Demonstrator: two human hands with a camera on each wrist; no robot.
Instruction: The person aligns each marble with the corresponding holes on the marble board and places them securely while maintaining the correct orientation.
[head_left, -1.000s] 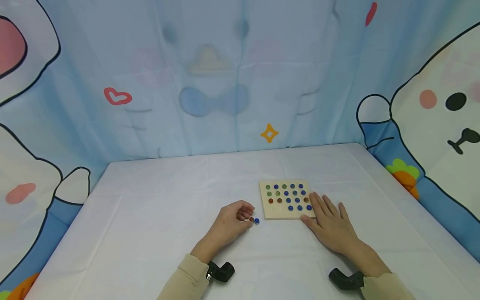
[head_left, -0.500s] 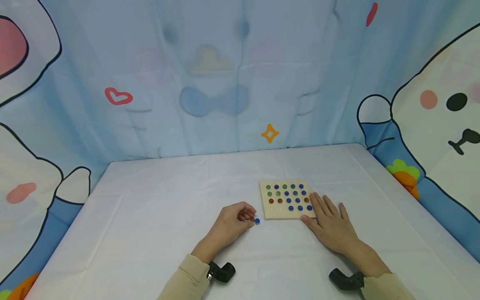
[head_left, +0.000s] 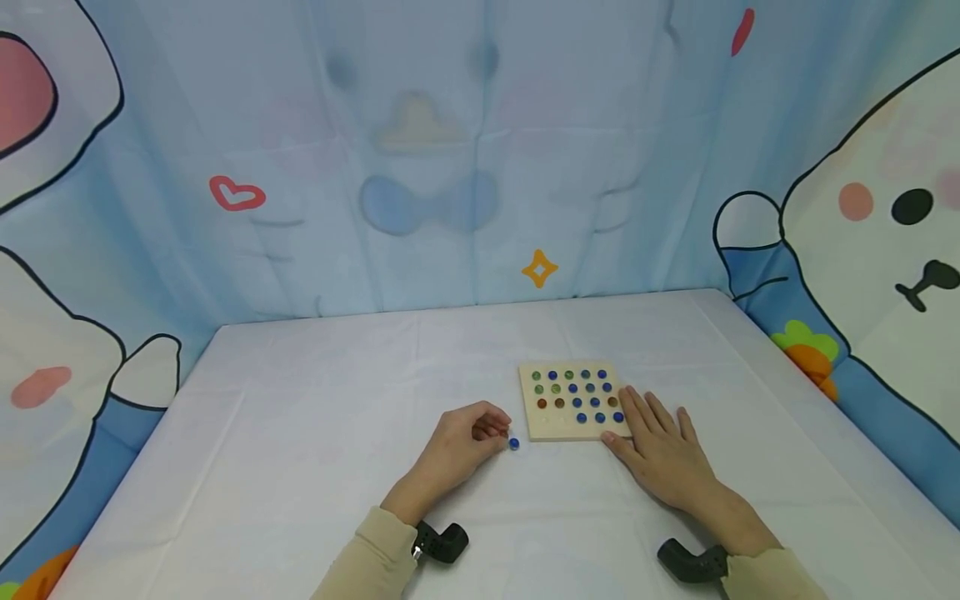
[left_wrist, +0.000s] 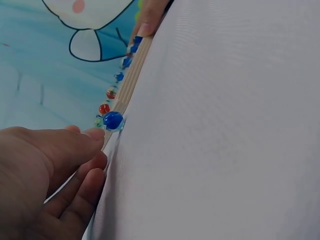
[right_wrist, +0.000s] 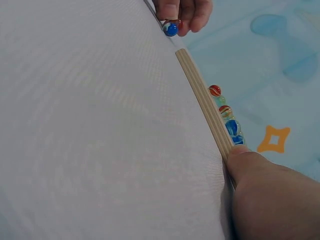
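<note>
A pale wooden board [head_left: 551, 427] lies on the table, with rows of green, blue and reddish marbles in its hollows. Two hollows at its front left hold no marble. Left of the board, my left hand [head_left: 459, 442] has curled fingers low by the cloth. It pinches a red marble [right_wrist: 180, 24], mostly hidden by fingers in the right wrist view. Just beyond the fingertips a loose blue marble [head_left: 513, 444] sits on the cloth. My right hand [head_left: 663, 458] rests against the board's right side with fingers extended, its thumb at the front edge.
White cloth [head_left: 315, 433] covers the table. A blue printed curtain [head_left: 420, 275] hangs along the back and sides. Each wrist carries a black camera mount, the left one [head_left: 442, 543] and the right one [head_left: 693, 560].
The red marble beside the blue one has become covered by my left fingers, which shifted slightly right and closed on it. The right hand and board stay put.
</note>
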